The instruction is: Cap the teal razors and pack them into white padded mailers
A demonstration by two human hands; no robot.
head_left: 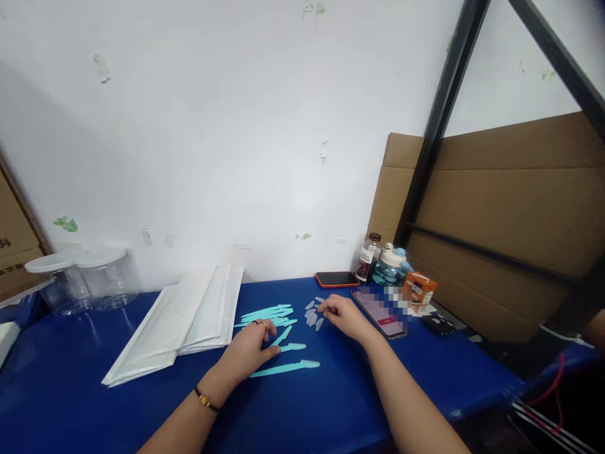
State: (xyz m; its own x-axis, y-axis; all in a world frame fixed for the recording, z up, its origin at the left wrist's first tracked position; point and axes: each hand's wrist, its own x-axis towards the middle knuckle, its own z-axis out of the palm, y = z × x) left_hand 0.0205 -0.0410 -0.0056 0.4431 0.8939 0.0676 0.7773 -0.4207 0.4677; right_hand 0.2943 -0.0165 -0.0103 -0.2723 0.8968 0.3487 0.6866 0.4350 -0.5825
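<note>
My left hand [248,348] rests on the blue table [70,378] with its fingers curled beside several turquoise plastic handles [269,313]; two more turquoise handles [286,367] lie loose just right of it. I cannot make out whether its fingers hold one. My right hand [341,313] reaches to a small heap of clear plastic caps [312,315], fingertips pinched down at them. A stack of white pouches [189,315] lies left of the left hand.
Two clear lidded jars [80,277] stand at the back left. An orange-cased phone [337,279], a second phone [380,312], a dark bottle [368,257], a blue-liquid bottle [391,265], an orange box [418,290] and cardboard [510,208] fill the right.
</note>
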